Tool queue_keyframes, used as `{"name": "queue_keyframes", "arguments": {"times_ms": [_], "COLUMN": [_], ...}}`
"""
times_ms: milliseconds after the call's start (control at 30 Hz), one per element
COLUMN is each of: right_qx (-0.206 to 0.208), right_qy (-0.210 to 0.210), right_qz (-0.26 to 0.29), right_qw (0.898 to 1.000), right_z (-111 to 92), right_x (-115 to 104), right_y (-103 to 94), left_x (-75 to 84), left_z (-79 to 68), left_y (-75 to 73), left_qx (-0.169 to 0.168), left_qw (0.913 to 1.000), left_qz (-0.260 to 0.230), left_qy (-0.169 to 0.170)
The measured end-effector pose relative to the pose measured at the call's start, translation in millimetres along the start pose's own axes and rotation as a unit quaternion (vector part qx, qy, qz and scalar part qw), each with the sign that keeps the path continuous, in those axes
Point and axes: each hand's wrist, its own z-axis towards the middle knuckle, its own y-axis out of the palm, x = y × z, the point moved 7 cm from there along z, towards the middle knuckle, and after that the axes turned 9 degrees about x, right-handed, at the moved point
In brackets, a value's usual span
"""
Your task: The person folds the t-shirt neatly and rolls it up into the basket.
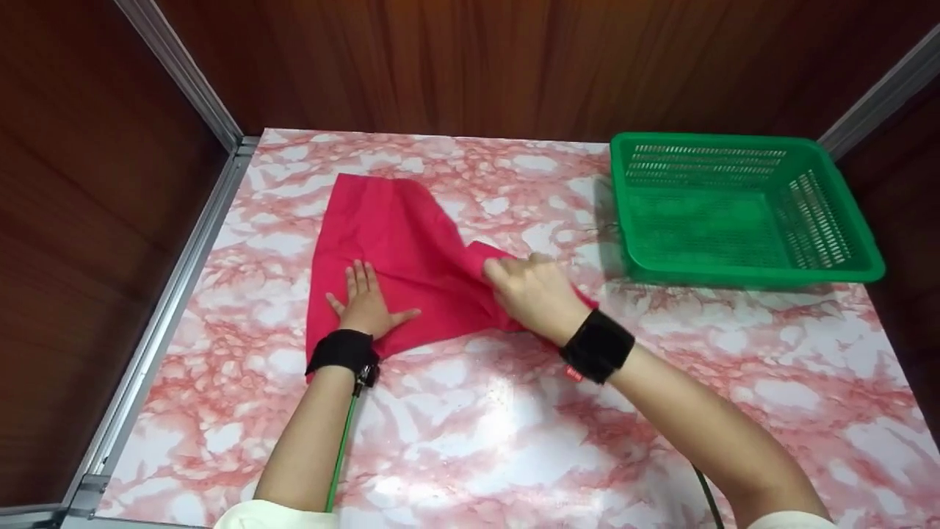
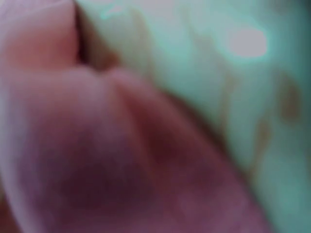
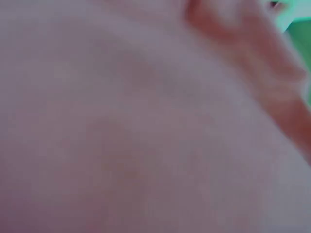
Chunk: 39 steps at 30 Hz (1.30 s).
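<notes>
A red cloth point(image 1: 389, 242) lies spread on the table in the head view, flat at its left and bunched up at its right; its exact kind cannot be told. My left hand point(image 1: 366, 308) rests on its left part, palm down with fingers spread. At the right end, my right hand point(image 1: 536, 294) has its fingers curled and grips the gathered fabric. Both wrist views are blurred: the left shows part of the left hand point(image 2: 73, 136) close up, the right mostly the right hand point(image 3: 146, 121).
A green plastic basket point(image 1: 749, 276) with slotted sides stands at the table's back right. The marbled red-and-white table point(image 1: 470, 426) is bordered by dark wood panels point(image 1: 440, 66) at the back and sides, with a metal rail point(image 1: 169, 316) on the left.
</notes>
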Motion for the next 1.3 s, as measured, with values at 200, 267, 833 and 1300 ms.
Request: {"name": "queue_keyframes", "arguments": {"times_ms": [200, 267, 833, 1300], "right_qx": [-0.05, -0.074, -0.221, -0.263], "right_qy": [-0.012, -0.01, 0.167, 0.399], "right_qz": [0.034, 0.042, 0.222, 0.117], "right_qw": [0.998, 0.996, 0.935, 0.871], "right_z": [-16.2, -25.0, -61.0, -75.7], "right_x": [-48.0, -59.3, -31.6, 79.0], "right_y": [10.2, 15.2, 37.6, 71.0], "left_x": [0.7, 0.9, -0.3, 2.5], "left_z": [-0.4, -1.0, -0.2, -2.3], "left_y": [-0.1, -0.5, -0.1, -1.8], "left_qx": [-0.001, 0.0, -0.008, -0.008], "left_qw": [1.0, 1.0, 0.9998, 0.9999], "left_qz": [0.005, 0.006, 0.016, 0.015], "left_qy": [-0.003, -0.003, -0.001, -0.001]}}
